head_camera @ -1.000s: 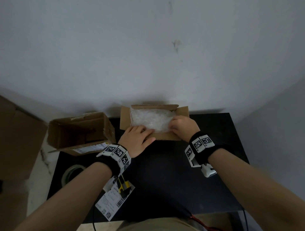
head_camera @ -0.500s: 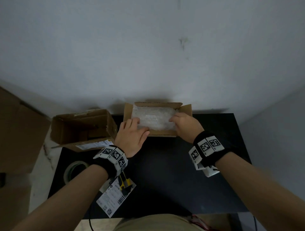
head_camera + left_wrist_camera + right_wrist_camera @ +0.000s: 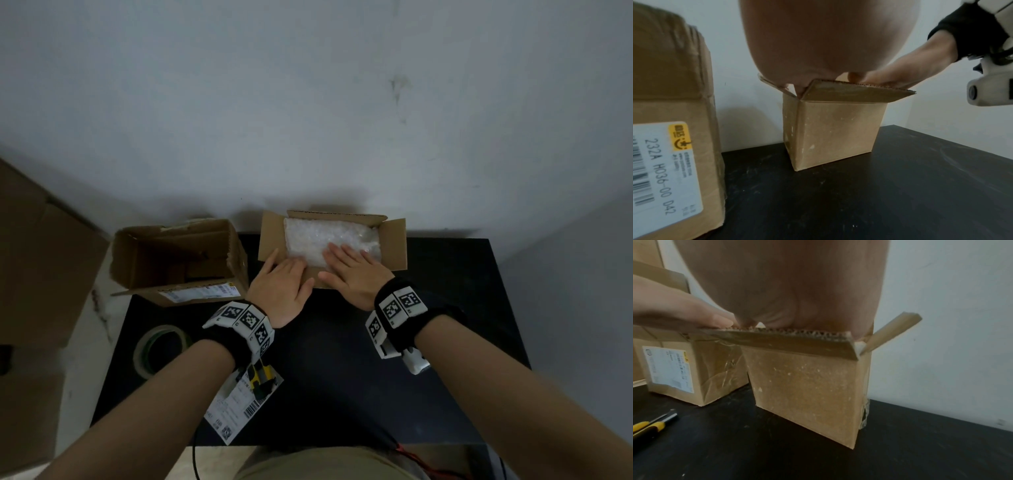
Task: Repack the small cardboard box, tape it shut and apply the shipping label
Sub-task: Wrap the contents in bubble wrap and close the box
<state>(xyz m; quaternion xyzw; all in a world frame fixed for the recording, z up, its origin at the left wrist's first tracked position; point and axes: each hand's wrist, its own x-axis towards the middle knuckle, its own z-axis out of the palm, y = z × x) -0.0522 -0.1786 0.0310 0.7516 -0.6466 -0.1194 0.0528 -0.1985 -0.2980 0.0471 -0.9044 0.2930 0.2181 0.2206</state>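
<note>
On black table [image 3: 342,377], both flat hands [image 3: 356,274] press bubble wrap [image 3: 318,236] into small box [image 3: 394,246].

A larger cardboard box [image 3: 178,260] lies open on its side at the far left corner of the black counter [image 3: 342,377], overhanging the left edge, with a printed barcode sticker [image 3: 663,170] on its near face. A yellow-and-black utility knife [image 3: 651,423] lies near the front edge. More cardboard [image 3: 37,267] stands left of the counter, beside the grey wall [image 3: 308,102].

Black wristbands [image 3: 431,318] — checkered marker tags
</note>
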